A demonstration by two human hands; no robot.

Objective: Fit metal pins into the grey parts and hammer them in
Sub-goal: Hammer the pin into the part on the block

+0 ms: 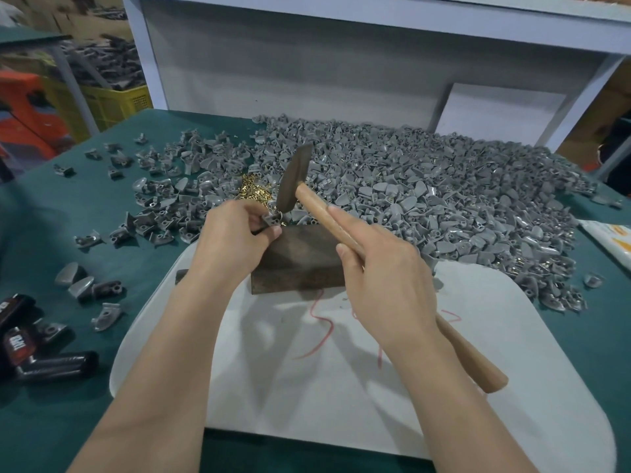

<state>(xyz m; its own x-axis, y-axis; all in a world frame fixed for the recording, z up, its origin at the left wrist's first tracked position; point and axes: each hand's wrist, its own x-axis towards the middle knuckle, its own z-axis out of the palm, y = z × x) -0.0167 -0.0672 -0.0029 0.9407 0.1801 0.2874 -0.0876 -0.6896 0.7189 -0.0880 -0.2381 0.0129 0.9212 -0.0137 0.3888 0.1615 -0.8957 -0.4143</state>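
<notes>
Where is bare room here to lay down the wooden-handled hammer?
Free: the white mat, nearer the person than the dark rectangular block, between and beside the forearms. Crowded: the big pile of grey plastic parts behind and right of the block; scattered ones lie left.

Bright, even light is falling from above onto the white board (341, 387), where the forearms (164, 353) are casting soft, doubled grey shadows. The wide-angle lens is bowing the green table (51, 421) and the white shelf frame (146, 63) toward the edges. The hammer (293, 179) is looking slightly smeared at its head. The yellow crate (112, 104) behind is sitting dimmer and out of focus.
</notes>
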